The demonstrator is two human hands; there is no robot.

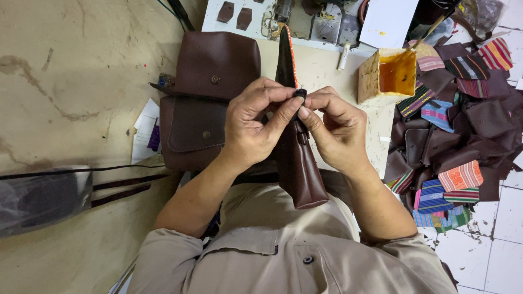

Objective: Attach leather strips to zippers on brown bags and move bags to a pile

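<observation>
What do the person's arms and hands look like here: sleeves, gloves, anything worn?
Both the left hand and the right hand are bare: no gloves, rings or watch in view. The forearms are uncovered, with khaki shirt sleeves rolled up near the elbows. The shirt has a dark button.

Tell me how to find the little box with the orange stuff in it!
Start at the pale worktable in front of the person and look toward its right side, just past the right hand. There, beside the big heap of brown and striped pieces, stands a small square box. It alone is open on top, with shiny orange liquid inside and a stick poking out.
</observation>
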